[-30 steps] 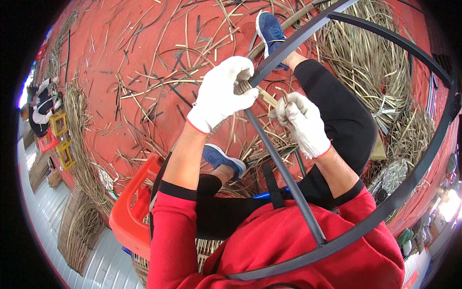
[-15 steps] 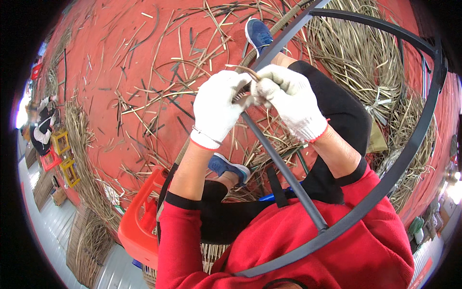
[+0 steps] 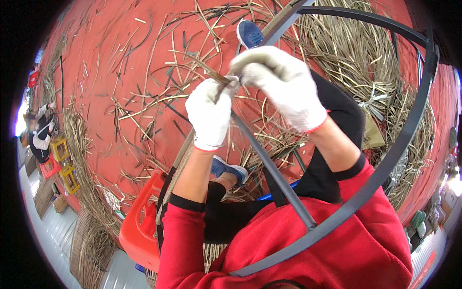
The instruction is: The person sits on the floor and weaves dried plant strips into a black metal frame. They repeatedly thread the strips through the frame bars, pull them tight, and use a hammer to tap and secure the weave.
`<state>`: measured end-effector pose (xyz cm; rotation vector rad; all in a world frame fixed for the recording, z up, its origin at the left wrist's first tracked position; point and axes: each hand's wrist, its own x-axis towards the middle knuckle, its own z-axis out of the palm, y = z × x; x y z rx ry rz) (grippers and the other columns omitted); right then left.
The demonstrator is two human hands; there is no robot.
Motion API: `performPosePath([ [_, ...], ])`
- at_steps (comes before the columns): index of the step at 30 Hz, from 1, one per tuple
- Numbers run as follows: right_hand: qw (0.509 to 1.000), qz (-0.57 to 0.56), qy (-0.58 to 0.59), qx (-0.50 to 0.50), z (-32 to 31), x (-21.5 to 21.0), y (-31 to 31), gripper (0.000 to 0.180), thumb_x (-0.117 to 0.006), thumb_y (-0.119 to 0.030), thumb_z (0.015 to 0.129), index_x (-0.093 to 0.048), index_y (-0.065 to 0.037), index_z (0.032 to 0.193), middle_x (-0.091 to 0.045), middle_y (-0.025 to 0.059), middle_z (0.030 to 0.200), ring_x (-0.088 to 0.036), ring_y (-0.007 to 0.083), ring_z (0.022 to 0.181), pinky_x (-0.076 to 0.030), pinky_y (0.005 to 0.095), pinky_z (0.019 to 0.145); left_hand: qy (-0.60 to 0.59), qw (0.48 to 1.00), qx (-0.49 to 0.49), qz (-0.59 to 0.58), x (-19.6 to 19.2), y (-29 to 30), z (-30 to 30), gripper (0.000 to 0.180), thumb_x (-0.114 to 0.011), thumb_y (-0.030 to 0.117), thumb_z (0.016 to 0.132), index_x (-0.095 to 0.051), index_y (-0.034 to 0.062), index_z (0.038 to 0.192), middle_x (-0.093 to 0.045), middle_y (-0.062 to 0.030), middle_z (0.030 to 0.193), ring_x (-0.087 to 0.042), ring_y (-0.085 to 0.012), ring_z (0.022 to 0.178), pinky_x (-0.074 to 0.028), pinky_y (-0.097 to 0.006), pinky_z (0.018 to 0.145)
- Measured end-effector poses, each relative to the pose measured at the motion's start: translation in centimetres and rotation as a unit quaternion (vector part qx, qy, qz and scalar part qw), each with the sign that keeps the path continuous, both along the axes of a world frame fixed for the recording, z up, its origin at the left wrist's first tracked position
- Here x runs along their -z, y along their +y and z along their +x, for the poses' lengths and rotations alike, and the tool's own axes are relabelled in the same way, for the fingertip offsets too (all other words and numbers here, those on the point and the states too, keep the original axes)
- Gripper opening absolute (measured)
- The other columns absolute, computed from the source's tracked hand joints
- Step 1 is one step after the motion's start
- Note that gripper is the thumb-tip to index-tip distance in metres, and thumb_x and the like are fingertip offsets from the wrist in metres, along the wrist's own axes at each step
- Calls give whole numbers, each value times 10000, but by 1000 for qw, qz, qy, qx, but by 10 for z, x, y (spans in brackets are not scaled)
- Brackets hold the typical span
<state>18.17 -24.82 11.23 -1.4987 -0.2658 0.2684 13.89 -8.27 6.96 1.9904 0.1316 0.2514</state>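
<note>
My left hand (image 3: pixel 210 111), in a white knit glove, pinches a flat brown weaving strip (image 3: pixel 215 73) between thumb and fingers. One end of the strip sticks out up and to the left. Beside it, my right hand (image 3: pixel 287 90), gloved the same, has its fingers apart and somewhat blurred, the tips close to the left thumb. A dark grey metal frame (image 3: pixel 403 142) curves around my right side. Its straight bar (image 3: pixel 274 166) runs up to behind my left hand, where the joint is hidden. A wrapped section (image 3: pixel 179 161) of the frame passes by my left forearm.
Cut strip pieces (image 3: pixel 144 108) lie scattered over the red floor (image 3: pixel 113 45). Large bundles of strips (image 3: pixel 349 48) lie at the far right, and a long pile (image 3: pixel 79 149) at left. An orange-red plastic chair (image 3: pixel 139 236) stands near my left arm. Another person (image 3: pixel 41 132) is at far left.
My right hand has moved up and loosened from the strip it was gripping. The strip, bent toward the right hand before, now points up and left from my left hand.
</note>
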Motion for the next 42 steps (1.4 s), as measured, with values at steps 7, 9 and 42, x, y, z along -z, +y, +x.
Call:
performPosePath([
  [7, 948, -243, 1, 208, -59, -30, -154, 229, -566, -125, 1006, -648, 3, 1177, -682, 74, 1101, -621, 106, 940, -500, 266, 879, 46, 992, -13, -113, 5, 7, 3, 149, -673, 131, 940, -718, -8, 909, -650, -26, 712, -544, -58, 609, -423, -249, 560],
  [9, 911, -279, 38, 302, -93, -31, -213, 241, -578, -110, 993, -646, 1, 1196, -679, 67, 1108, -624, 118, 998, -496, 274, 915, 38, 991, 0, -126, 5, 8, 4, 146, -648, 126, 952, -701, -9, 971, -685, -24, 766, -590, -66, 639, -445, -243, 569],
  [42, 543, -672, 196, 463, -407, 105, -403, 571, -739, -253, 827, -542, -140, 1351, -611, 155, 1218, -572, 360, 1159, -471, 455, 974, 155, 967, -38, -199, 76, 57, 55, 144, -580, 196, 964, -622, 58, 958, -653, -59, 770, -621, -194, 647, -505, -324, 601],
])
